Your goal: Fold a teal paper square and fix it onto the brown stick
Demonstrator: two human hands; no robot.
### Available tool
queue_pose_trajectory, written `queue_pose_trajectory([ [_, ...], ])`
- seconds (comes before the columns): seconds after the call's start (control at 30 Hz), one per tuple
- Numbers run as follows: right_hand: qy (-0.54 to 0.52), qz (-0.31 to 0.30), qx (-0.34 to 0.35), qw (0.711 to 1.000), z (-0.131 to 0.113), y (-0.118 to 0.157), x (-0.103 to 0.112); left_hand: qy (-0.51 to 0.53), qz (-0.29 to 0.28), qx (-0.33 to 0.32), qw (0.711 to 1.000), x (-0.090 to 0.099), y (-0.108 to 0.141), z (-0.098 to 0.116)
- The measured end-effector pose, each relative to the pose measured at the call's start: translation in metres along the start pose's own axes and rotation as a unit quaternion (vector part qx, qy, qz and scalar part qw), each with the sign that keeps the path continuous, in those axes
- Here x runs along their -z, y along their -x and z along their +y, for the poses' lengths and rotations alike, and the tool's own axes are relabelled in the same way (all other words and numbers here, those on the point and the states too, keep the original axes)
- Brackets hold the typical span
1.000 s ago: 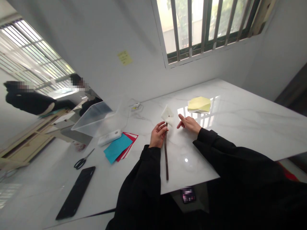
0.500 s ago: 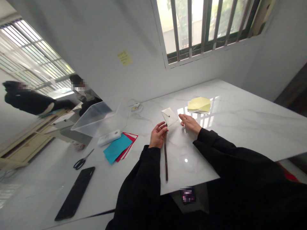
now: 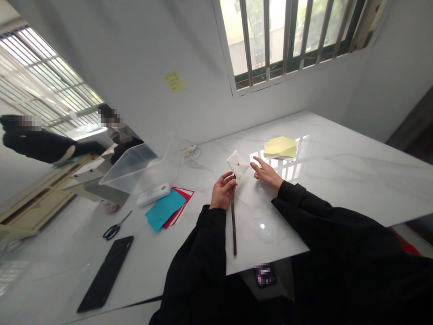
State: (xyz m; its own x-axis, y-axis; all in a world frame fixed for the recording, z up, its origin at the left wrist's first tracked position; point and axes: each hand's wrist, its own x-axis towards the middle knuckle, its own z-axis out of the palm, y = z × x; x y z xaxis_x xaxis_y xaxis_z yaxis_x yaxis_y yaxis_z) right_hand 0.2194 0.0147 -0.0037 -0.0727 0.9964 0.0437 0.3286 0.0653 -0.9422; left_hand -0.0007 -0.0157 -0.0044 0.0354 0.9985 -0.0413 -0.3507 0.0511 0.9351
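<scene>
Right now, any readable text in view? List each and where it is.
Yellow sticky note on the wall: handwritten lines, too small to read.
White device on the table: no legible marks.
Patch below the table edge: pixelated, unreadable.
Nothing can be quoted.

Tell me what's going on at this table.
A person's left hand grips a long dark brown stick topped by a white folded paper square. The right hand, open, is beside the paper, not touching it. On the white marble table lie a yellow folded paper, a blue paper sheet and a red paper sheet.
</scene>
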Motion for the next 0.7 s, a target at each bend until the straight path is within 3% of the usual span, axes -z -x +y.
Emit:
queue_pose_trajectory([
  [0.2,0.101,-0.015,-0.005,0.995,-0.0041,-0.0006,0.0042,-0.008,-0.003,0.000,1.000,0.0015,-0.0008,-0.0012],
  [0.47,0.013,0.016,-0.009,1.000,0.0020,-0.0020,-0.0007,-0.004,0.003,0.007,1.000,0.0008,-0.0003,-0.0002],
  [0.63,-0.003,-0.077,-0.013,0.997,0.0052,-0.0063,-0.0010,-0.006,-0.004,0.004,1.000,0.0027,-0.0011,-0.0018],
  [0.7,0.010,-0.083,-0.015,0.996,0.0052,-0.0071,-0.0006,-0.005,-0.004,0.003,1.000,0.0032,-0.0014,-0.0023],
])
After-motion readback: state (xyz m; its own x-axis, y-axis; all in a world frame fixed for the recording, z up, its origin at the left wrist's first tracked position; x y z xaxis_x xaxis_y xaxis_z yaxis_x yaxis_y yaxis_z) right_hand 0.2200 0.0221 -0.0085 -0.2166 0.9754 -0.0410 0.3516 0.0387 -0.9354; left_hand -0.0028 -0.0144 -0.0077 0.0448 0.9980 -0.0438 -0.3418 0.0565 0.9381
